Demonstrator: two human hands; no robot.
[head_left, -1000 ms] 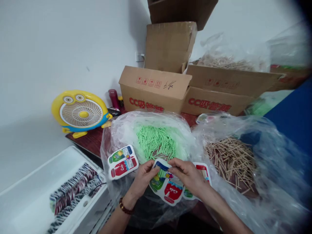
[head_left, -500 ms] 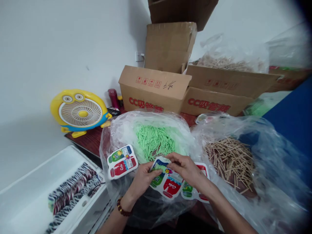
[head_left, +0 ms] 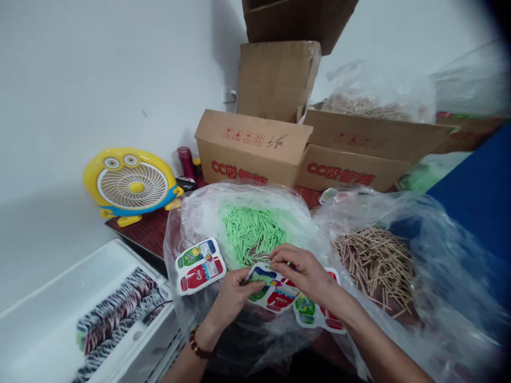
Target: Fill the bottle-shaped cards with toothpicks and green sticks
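My left hand (head_left: 235, 290) pinches the left edge of a bottle-shaped printed packet (head_left: 275, 292) with green and red cola pictures. My right hand (head_left: 297, 268) is at the packet's upper edge, thumb and fingers pinched together. What those fingertips hold, if anything, is too small to make out. Just beyond both hands, thin green sticks (head_left: 253, 231) lie heaped in an open clear plastic bag (head_left: 199, 207). A similar packet (head_left: 200, 266) rests on the bag to the left. Another packet (head_left: 307, 311) lies partly under my right wrist.
To the right, brown sticks (head_left: 377, 266) fill a second plastic bag (head_left: 439, 229). A white foam box (head_left: 48, 282) at left holds rows of packets (head_left: 115, 314). Cardboard boxes (head_left: 251, 143) and a yellow fan (head_left: 133, 183) stand behind.
My right hand has shifted slightly up and left along the packet's edge. The packet has tipped flatter in my left hand, which stays in place.
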